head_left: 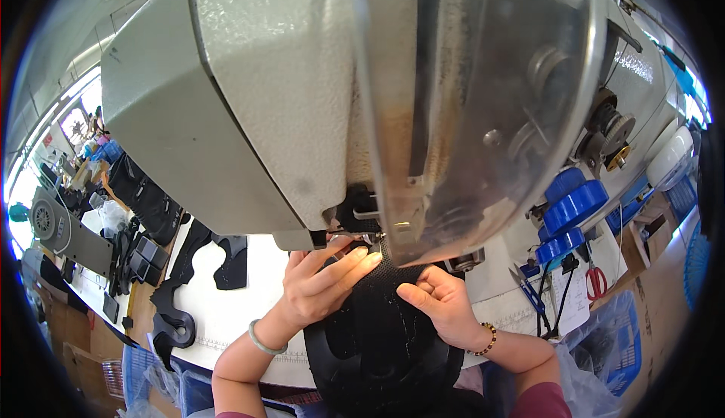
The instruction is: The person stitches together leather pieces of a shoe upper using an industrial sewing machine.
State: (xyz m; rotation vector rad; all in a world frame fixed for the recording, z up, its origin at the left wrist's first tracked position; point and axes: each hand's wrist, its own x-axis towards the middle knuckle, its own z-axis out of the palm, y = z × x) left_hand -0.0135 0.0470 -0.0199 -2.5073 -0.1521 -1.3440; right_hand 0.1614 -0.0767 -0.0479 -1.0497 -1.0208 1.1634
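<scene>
Black piece (381, 323), long axis toward grey machine (264, 93)

Reaches with the left hand (311, 293) in under the grey machine (234, 116), extending the fingers (349, 268) close to its working point, above a black mesh-topped piece (381, 342). Holds the right hand (449, 312) curled at the piece's right side, near the clear cover (483, 123). Wears a pale bangle (259, 339) and a beaded bracelet (491, 340). Has black cutouts (232, 265) lying on the white table (264, 274) leftward, red-handled scissors (593, 270) rightward.
</scene>
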